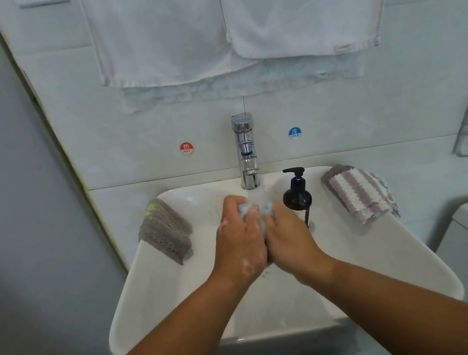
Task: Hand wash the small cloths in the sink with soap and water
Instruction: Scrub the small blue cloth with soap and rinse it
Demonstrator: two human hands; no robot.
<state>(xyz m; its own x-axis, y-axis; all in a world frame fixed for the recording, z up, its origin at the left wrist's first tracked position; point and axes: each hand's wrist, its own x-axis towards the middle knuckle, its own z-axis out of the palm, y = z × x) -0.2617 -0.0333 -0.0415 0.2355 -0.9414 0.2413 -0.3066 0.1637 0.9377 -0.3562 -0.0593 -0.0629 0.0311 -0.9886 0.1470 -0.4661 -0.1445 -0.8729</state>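
Pale blue cloth [256, 212] is bunched up and sudsy between both hands, over the middle of the white sink [158, 290], just below the faucet [246, 152]. Left hand [240, 241] and right hand [289, 238] are pressed together, fingers curled round it. Grey cloth [166, 233] sits folded on the left rim, striped cloth [361, 194] on the right, dark soap bottle [297, 197] beside the faucet.
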